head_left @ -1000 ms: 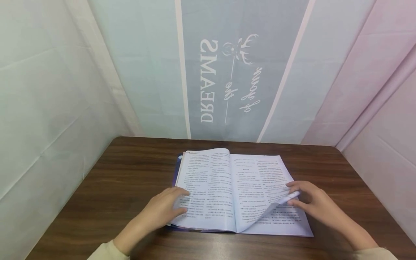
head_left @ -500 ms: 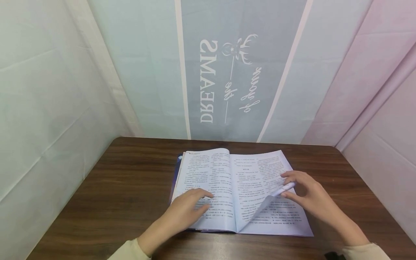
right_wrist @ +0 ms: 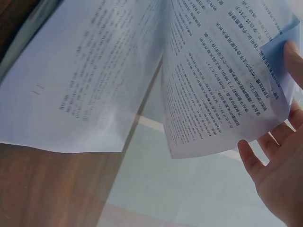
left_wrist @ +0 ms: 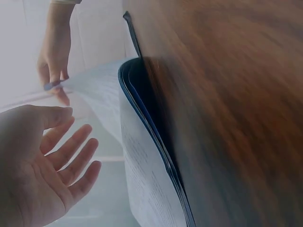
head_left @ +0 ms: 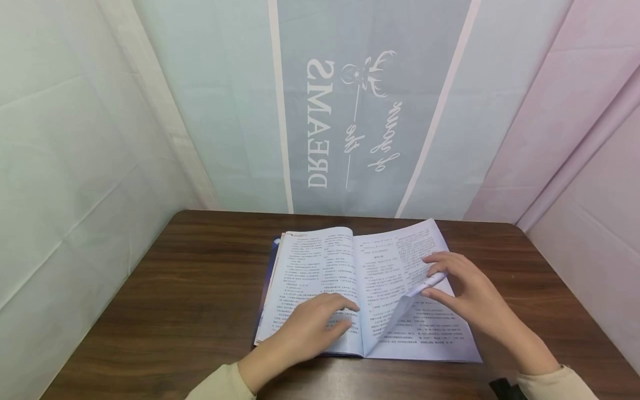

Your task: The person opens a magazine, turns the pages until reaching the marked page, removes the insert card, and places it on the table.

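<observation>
A magazine with printed text lies spread on the wooden table. My right hand pinches the edge of a right-side page between thumb and fingers, and that page is lifted and curled over. In the right wrist view the raised page bends away from the sheet under it. My left hand hovers over the left page near the spine, fingers loosely bent with nothing in them. The left wrist view shows the left hand apart from the paper, its fingers spread.
The dark wooden table extends around the magazine on all sides. A printed curtain hangs behind its far edge, and pale cloth hangs at the left. A small black object shows beside the right sleeve.
My left hand has moved right, from the magazine's left edge toward the spine. My right hand has shifted left and upward, lifting the pinched page higher off the sheet below.
</observation>
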{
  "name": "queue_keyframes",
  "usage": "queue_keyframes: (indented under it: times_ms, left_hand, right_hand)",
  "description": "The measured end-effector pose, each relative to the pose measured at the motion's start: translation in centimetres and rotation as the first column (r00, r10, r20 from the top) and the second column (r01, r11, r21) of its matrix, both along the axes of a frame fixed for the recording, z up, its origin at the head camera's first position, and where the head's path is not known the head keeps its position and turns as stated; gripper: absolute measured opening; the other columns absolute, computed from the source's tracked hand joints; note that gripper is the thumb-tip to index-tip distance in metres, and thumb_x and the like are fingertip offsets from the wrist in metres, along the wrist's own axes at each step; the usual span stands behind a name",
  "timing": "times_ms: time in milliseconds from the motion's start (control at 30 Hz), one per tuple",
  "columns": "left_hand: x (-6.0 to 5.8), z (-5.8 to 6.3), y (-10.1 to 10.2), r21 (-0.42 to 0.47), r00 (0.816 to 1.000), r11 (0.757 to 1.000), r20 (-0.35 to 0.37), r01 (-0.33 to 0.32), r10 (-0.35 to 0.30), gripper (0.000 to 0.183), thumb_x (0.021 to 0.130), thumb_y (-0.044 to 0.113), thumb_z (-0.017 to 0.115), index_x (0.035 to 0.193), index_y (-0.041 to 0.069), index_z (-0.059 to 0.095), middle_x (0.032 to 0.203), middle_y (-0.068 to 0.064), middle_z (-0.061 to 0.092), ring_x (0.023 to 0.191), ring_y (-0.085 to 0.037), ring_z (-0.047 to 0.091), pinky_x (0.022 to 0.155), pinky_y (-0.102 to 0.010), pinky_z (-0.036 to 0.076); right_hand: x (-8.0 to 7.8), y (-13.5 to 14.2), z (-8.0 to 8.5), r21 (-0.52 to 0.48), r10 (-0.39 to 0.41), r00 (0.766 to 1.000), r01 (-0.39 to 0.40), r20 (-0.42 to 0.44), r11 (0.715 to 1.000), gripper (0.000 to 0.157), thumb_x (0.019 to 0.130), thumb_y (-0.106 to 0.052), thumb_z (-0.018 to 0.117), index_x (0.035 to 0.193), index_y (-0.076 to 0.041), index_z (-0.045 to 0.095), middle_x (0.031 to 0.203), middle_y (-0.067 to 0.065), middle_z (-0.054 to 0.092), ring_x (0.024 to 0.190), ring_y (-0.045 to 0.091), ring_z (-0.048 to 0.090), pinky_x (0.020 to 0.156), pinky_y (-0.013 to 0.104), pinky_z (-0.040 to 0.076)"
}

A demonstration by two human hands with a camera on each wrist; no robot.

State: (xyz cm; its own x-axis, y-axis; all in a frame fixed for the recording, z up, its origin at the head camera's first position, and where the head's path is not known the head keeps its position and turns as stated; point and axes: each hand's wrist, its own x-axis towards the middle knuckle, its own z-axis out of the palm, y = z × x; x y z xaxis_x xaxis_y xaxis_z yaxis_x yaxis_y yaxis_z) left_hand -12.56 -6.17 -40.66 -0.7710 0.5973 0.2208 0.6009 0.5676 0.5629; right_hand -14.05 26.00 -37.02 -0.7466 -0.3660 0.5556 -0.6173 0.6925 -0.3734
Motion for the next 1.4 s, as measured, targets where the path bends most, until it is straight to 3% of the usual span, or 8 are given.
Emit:
queue_keyframes:
  times_ms: [133,433,767,833,933,1067,1400]
  left_hand:
    - [0.0,0.7,1.0,0.008,0.999,0.999,-0.039,0.036,-0.036,0.030,0.096,0.027,0.066,0.126,0.023,0.063,0.127,0.011,0.063,0.120,-0.008,0.056,0.098,-0.031,0.049]
    - [0.0,2.8,3.7,0.058,0.987,0.995,-0.144,0.079,-0.070,0.044,0.095,0.033,0.068,0.135,0.021,0.055,0.126,0.010,0.062,0.107,-0.001,0.060,0.083,-0.017,0.050]
    - [-0.4,3.3,5.6,0.138,0.963,0.985,-0.259,0.106,-0.068,0.042,0.097,0.024,0.065,0.137,0.016,0.055,0.125,0.006,0.065,0.105,-0.001,0.061,0.089,-0.016,0.048]
    - [-0.4,3.4,5.8,0.137,0.963,0.985,-0.263,0.105,-0.066,0.041,0.099,0.024,0.064,0.138,0.016,0.055,0.125,0.005,0.065,0.109,-0.002,0.060,0.092,-0.017,0.048]
    - [-0.5,3.4,5.9,0.140,0.962,0.986,-0.267,0.091,-0.051,0.040,0.099,0.023,0.062,0.138,0.016,0.056,0.126,0.004,0.065,0.115,-0.005,0.059,0.097,-0.020,0.047]
    - [-0.5,3.2,5.8,0.149,0.965,0.987,-0.263,0.053,-0.012,0.038,0.099,0.020,0.063,0.137,0.017,0.058,0.127,0.003,0.066,0.117,-0.007,0.060,0.097,-0.022,0.047]
    - [-0.9,2.2,5.1,0.159,0.984,0.986,-0.163,-0.042,0.068,0.045,0.096,0.013,0.066,0.140,0.017,0.054,0.120,0.002,0.068,0.097,-0.003,0.064,0.078,-0.016,0.051]
  right_hand:
    - [0.0,-0.5,0.8,0.013,0.028,0.999,-0.028,-0.026,1.000,0.047,0.059,-0.005,0.092,0.093,-0.022,0.063,0.119,0.005,0.066,0.117,0.020,0.053,0.108,0.011,0.025]
    - [0.4,-1.9,2.2,0.044,0.038,0.998,-0.035,-0.054,0.998,0.041,0.065,-0.022,0.092,0.095,-0.025,0.064,0.123,0.000,0.065,0.121,0.025,0.053,0.108,0.015,0.026]
    - [0.6,-3.2,2.7,0.065,0.008,0.997,-0.003,-0.079,0.998,0.044,0.062,-0.019,0.093,0.095,-0.026,0.065,0.124,-0.002,0.065,0.124,0.026,0.053,0.105,0.039,0.038]
    - [0.7,-3.3,2.8,0.064,0.013,0.996,-0.008,-0.084,0.998,0.040,0.066,-0.025,0.092,0.096,-0.026,0.066,0.124,-0.002,0.065,0.124,0.026,0.053,0.106,0.041,0.038]
    - [0.7,-3.5,2.8,0.053,0.025,0.995,-0.020,-0.099,0.998,0.034,0.076,-0.044,0.084,0.098,-0.024,0.068,0.125,-0.001,0.065,0.125,0.028,0.052,0.109,0.033,0.034]
    - [0.8,-3.6,2.7,0.038,0.038,0.991,-0.033,-0.132,0.999,0.050,0.085,-0.064,0.062,0.101,-0.017,0.071,0.128,0.002,0.064,0.126,0.029,0.051,0.111,0.022,0.026]
    - [1.1,-3.5,2.3,0.005,0.031,0.980,-0.030,-0.198,1.000,0.060,0.091,-0.063,0.055,0.112,-0.009,0.069,0.131,0.011,0.061,0.128,0.027,0.049,0.112,0.018,0.026]
